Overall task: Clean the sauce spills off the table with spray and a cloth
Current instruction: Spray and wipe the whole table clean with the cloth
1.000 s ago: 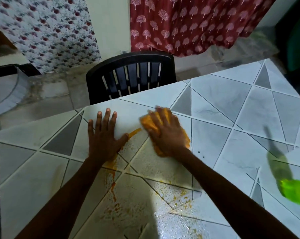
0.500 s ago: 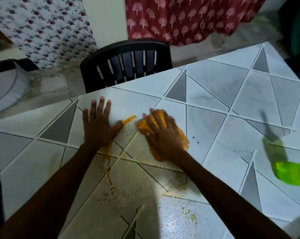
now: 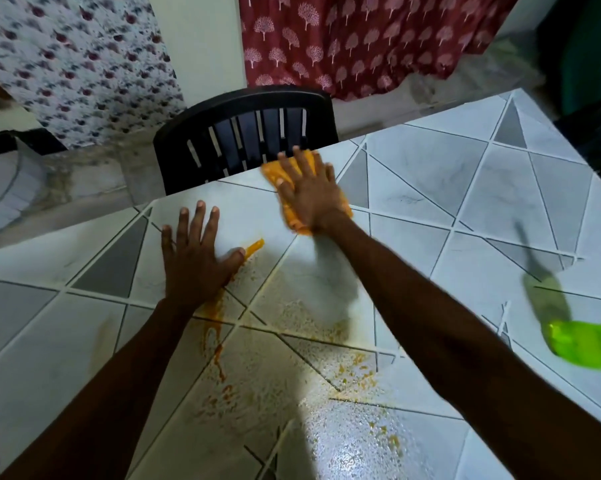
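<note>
Right hand (image 3: 311, 195) flat, pressing orange cloth (image 3: 294, 168) at counter (image 3: 500, 188) far edge; left hand (image 3: 193, 261) flat, fingers spread, beside sauce streak (image 3: 254, 244).

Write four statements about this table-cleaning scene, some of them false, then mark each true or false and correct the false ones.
1. The right hand presses the orange cloth flat on the table, close to its far edge. True.
2. Sauce spills lie on the tiles beside the left hand. True.
3. The left hand grips the green spray bottle. False: it rests flat on the table, fingers straight; the bottle is apart at the right, untouched.
4. The chair behind the table is white. False: it is black.
</note>
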